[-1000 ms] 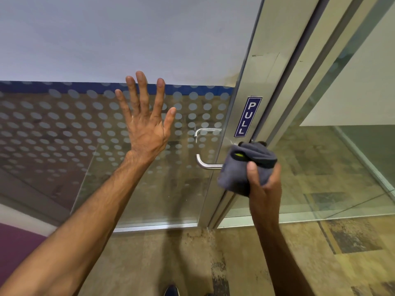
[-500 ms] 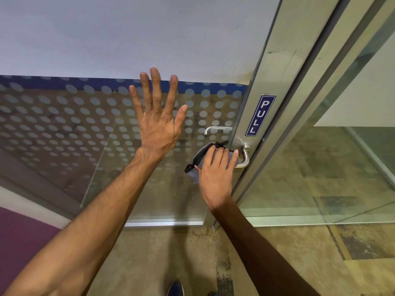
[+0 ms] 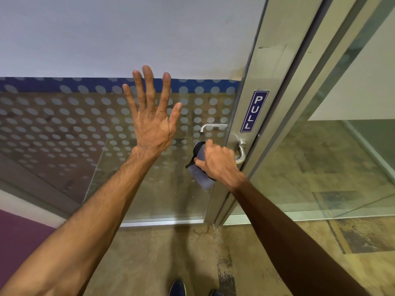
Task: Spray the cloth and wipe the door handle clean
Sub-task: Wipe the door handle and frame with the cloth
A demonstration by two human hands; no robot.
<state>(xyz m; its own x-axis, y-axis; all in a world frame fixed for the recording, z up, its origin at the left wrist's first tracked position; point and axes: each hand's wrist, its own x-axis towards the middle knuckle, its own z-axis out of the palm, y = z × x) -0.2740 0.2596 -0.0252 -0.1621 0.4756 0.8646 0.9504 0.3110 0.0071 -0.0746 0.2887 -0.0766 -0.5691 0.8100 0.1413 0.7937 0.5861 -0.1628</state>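
Handle [image 3: 240,153] on door stile, lever mostly hidden under cloth [image 3: 199,170]; right hand [image 3: 218,163] clenched round cloth and lever; left hand [image 3: 152,124] spread flat on glass [image 3: 64,129], holding nothing; risk: loose cloth tail slips off, or door swings if left hand lifts

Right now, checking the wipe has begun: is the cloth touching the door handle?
Cannot tell. Head view: right hand hides where cloth meets door handle.

Your cloth [image 3: 199,177]: grey-blue, black edging; door handle [image 3: 240,153]: silver metal; your glass door panel [image 3: 64,129]: pale frosted dots under a blue band; PULL sign [image 3: 254,111]: white letters on navy.
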